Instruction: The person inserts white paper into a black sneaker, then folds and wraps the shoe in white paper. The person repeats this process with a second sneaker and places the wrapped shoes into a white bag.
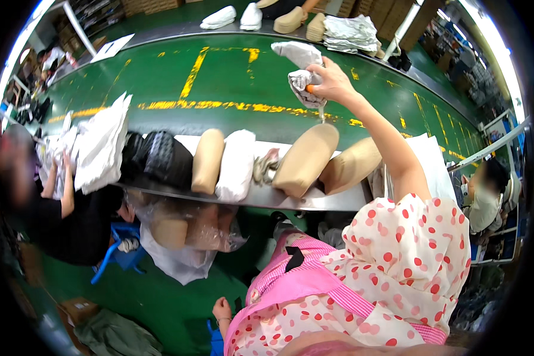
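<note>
Over the far side of the work area my right hand (333, 82) reaches out, fingers closed on a crumpled grey-white cloth bundle (305, 89). Part of the cloth stands up above the fingers, and something small and orange shows at a fingertip. Low beside my pink apron hangs my left hand (222, 310), its fingers curled, with nothing visible in it. Beneath my right arm a beige rounded form (307, 160) leans on the metal ledge (267, 199), with a second beige form (351, 165) to its right.
Along the ledge lie another beige form (208, 161), a white-covered form (236, 166), a crumpled glove (266, 166) and a black bundle (160, 157). At left a co-worker holds white cloth (104, 145). A green surface (160, 77) with worn yellow lines separates the far ledge (178, 32).
</note>
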`<state>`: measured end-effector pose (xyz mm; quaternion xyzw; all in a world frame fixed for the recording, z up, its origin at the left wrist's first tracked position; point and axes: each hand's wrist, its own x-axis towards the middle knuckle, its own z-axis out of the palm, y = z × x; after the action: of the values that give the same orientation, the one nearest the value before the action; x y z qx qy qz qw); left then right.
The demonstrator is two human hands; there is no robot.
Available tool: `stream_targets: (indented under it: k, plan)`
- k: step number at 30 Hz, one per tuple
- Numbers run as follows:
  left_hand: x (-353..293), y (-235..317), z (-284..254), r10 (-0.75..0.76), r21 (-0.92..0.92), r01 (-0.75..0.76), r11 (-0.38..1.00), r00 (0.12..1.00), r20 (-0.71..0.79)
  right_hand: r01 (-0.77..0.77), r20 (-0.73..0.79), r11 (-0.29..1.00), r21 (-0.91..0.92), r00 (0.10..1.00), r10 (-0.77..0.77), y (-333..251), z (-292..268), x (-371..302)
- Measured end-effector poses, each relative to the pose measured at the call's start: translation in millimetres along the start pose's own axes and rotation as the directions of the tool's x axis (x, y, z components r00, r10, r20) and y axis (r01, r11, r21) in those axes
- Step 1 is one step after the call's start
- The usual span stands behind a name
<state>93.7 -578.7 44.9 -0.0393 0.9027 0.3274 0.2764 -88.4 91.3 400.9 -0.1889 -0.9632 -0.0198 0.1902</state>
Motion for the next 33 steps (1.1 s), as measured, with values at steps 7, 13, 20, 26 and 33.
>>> stream_targets:
  k: [7,13,20,26,33]
  plan:
    - [-25.9,63.8,18.4,-0.241,-0.086,0.259,0.962,0.953,0.182,-0.13,0.229,0.979,-0.159,0.959,0.164,147.7,53.8,28.3]
    - [-23.6,75.3,22.9,-0.313,-0.335,0.383,0.861,0.918,0.245,-0.355,0.045,0.889,-0.289,0.923,0.383,261.3,85.2,44.6]
    - [8.9,72.5,16.5,-0.217,-0.396,0.276,0.876,0.958,0.187,-0.323,-0.067,0.943,-0.084,0.946,0.318,268.7,120.0,24.3]
    - [11.0,53.3,-4.9,-0.182,-0.178,0.171,0.969,0.982,-0.048,0.015,0.078,0.868,0.496,0.995,-0.061,59.1,73.6,-17.2]
    - [-127.0,-24.4,35.1,-0.405,-0.341,0.328,0.881,0.896,-0.182,0.79,-0.267,0.509,0.342,0.601,-0.753,-199.0,-76.4,-107.0]
